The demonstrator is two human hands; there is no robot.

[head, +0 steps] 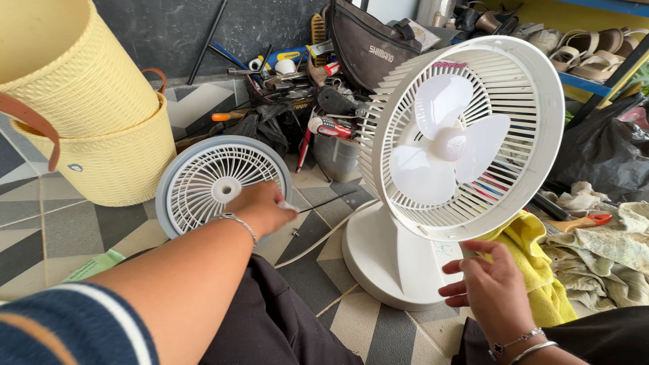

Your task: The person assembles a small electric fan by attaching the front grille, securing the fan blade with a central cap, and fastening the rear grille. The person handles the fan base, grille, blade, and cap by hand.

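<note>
So the white desk fan (446,169) is sitting upright on the tiled floor (54,223) with its front grille already off. That grille (220,184), the grey-rimmed one, is lying flat on the floor just left of the fan base, beside the stacked yellow baskets (101,128). The three blades (449,145) are sitting fully exposed inside the rear cage, so the blade and the back half don't look touched yet. I'd call it early to midway through the strip-down: cover done, everything behind it left.

The left hand (260,206) is closing around the handle of a thin screwdriver (324,201), shaft pointing right toward the fan, right over the loose grille. There's a tiny dark bit on the tiles (295,233) near the tip, possibly a screw, too small to tell. The right hand (490,287) is hovering open, fingers spread, gripping nothing, just in front of the fan's round base and next to a yellow cloth (534,260).

A heap of tools (291,88) is piling up behind, plus rags on the right.
</note>
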